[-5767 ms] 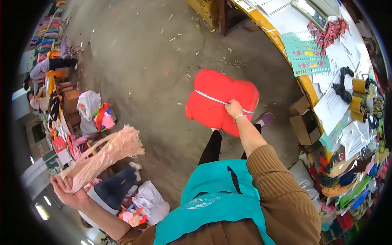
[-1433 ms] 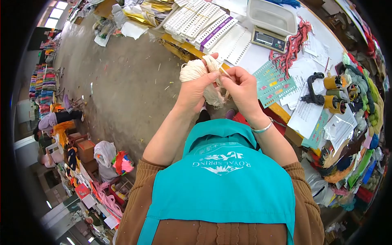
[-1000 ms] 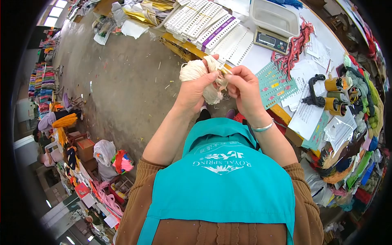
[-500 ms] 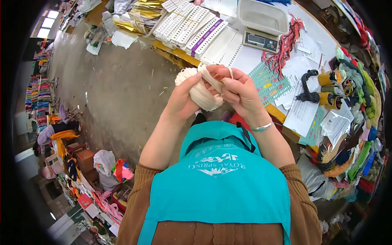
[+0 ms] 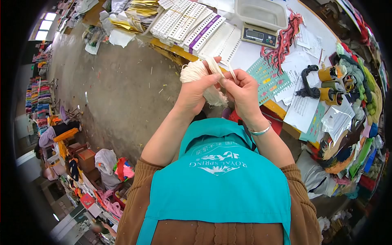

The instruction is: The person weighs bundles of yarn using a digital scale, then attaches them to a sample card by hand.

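A bundle of cream-white thread (image 5: 192,72) is wrapped by my left hand (image 5: 197,90), its looped end sticking out beyond the palm and loose strands hanging below. My right hand (image 5: 241,89) pinches strands of the same thread between thumb and fingers, close against my left thumb. A thin strand loops up over the right fingers. Both hands are held in front of the table edge (image 5: 277,111), above my turquoise apron (image 5: 220,183).
On the table lie punched white cards (image 5: 200,34), a scale (image 5: 258,36) under a plastic tub (image 5: 261,14), pink-red thread (image 5: 289,36), a green printed card (image 5: 267,81), dark thread (image 5: 309,83) and cardboard tubes (image 5: 328,96). Colourful yarn (image 5: 367,98) is heaped at right.
My left hand has turned and closed further round the thread bundle, covering more of it. The bundle has shifted slightly, and my right hand has moved a little with its strands.
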`<state>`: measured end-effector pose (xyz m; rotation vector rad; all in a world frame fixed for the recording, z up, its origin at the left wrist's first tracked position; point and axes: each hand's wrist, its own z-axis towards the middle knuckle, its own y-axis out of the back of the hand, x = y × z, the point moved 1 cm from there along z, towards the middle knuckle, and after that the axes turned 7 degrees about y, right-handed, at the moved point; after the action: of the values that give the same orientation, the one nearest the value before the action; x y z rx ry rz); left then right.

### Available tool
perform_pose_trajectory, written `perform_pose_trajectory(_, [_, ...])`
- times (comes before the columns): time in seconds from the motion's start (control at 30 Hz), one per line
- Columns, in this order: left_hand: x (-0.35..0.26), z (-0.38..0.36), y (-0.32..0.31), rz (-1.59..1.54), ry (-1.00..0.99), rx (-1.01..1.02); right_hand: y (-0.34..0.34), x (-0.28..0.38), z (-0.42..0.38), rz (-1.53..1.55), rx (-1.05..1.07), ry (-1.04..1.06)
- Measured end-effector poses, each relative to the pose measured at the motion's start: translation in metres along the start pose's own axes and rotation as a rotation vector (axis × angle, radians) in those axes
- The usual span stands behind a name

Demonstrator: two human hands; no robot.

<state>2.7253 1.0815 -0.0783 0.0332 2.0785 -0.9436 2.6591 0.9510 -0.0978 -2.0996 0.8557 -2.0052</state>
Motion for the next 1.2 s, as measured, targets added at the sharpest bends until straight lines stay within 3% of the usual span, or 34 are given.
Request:
perform_pose_trajectory(0.43, [0.004, 0.003, 0.002, -0.054, -0.044, -0.004, 0.006, -0.009, -0.003, 0.317, -0.060, -0.063])
perform_pose_trajectory(0.53, [0.002, 0.004, 0.011, -0.042, -0.030, 0.113, 0.006, -0.007, -0.001, 0.336, -0.056, -0.067])
perform_pose_trajectory(0.73, [-0.005, 0.000, 0.004, 0.054, -0.037, 0.013, -0.002, -0.002, -0.003, 0.085, 0.006, -0.006])
perform_pose_trajectory(1.2, [0.000, 0.003, 0.010, 0.073, -0.046, -0.032, -0.002, -0.001, -0.004, 0.162, -0.035, -0.022])
